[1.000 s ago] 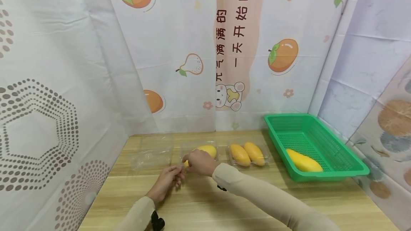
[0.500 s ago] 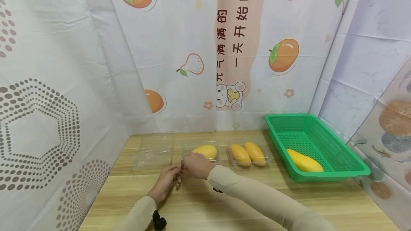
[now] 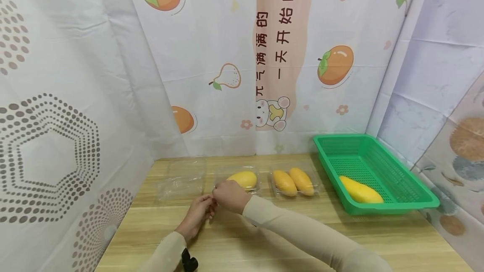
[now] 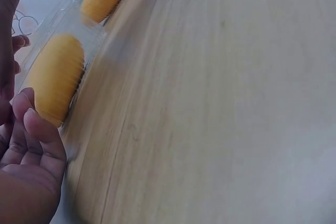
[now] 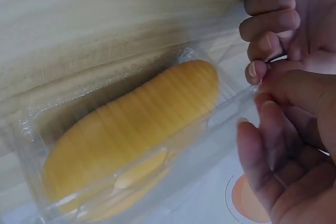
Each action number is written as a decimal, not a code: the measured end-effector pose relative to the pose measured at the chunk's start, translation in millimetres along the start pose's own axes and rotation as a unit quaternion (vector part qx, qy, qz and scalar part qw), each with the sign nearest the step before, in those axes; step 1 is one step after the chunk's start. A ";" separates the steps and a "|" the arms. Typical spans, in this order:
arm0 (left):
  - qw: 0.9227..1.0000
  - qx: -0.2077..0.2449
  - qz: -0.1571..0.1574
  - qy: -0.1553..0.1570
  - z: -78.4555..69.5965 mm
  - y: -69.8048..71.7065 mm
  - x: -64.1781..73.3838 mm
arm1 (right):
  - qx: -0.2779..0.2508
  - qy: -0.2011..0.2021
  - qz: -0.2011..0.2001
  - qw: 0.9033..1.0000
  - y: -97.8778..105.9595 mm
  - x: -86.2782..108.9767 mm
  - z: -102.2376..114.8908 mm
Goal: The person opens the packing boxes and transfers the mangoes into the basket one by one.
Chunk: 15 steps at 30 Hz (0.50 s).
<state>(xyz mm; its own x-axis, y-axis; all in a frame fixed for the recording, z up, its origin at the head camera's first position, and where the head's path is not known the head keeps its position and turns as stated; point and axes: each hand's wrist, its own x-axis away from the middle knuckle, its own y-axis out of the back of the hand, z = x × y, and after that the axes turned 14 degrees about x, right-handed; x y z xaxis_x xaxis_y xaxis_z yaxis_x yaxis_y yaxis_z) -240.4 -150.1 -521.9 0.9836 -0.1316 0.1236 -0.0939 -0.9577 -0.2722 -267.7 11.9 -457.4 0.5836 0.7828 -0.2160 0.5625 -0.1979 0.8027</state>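
Near the table's middle, a clear plastic box (image 3: 224, 172) holds a yellow mango (image 3: 243, 179). My left hand (image 3: 197, 215) and right hand (image 3: 230, 196) meet at its near left corner. In the right wrist view, thumb and fingers of my right hand (image 5: 289, 171) pinch the box's corner, with the curled fingers of my left hand (image 5: 283, 24) right against them. The mango (image 5: 131, 124) shows through the plastic. My left hand (image 4: 31, 166), in its own wrist view, has thumb and fingertips together at the box's edge, partly hidden by the right hand.
An open clear box (image 3: 179, 186) lies on the left. To the right stands another clear box with two orange-yellow mangoes (image 3: 285, 182). Beyond it, a green basket (image 3: 397, 210) contains a yellow mango (image 3: 361, 190). A printed curtain (image 3: 211, 137) borders the table's back.
My right hand has come down and a little left from over the mango to the box's corner, beside my left hand, uncovering more of the mango. The left hand has hardly moved.
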 end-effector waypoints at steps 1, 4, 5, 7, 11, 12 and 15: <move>1.000 0.001 -0.003 0.003 0.1 -0.1 0.5 | 0.004 0.005 -0.006 1.000 -0.5 0.0 0.8; 1.000 0.004 -0.010 0.007 0.5 -1.2 1.2 | 0.023 0.012 -0.020 0.999 -1.0 0.1 2.1; 1.000 0.005 -0.012 0.008 0.6 -2.0 1.0 | 0.029 0.013 -0.023 0.999 -1.4 0.1 2.1; 1.000 0.010 -0.016 0.011 0.2 -3.5 0.6 | 0.036 0.012 -0.029 0.999 -2.4 0.2 2.4; 0.999 0.018 -0.024 0.013 0.2 -5.0 -1.2 | 0.046 0.013 -0.031 0.998 -4.8 0.0 3.7; 0.999 0.020 -0.027 0.013 0.3 -5.4 -1.8 | 0.046 0.014 -0.032 0.998 -5.7 0.0 4.3; 0.999 0.026 -0.039 0.012 1.1 -6.6 -4.1 | 0.050 0.014 -0.036 0.998 -7.3 0.5 6.0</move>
<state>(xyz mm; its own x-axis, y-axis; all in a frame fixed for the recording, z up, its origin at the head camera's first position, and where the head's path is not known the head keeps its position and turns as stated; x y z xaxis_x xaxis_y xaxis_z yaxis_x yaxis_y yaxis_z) -243.7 -143.0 -521.6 0.9834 -0.0645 0.1696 -0.0088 -0.9506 -0.3104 -268.0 10.2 -466.7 0.5232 0.8133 -0.2546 0.6591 -0.1968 0.7259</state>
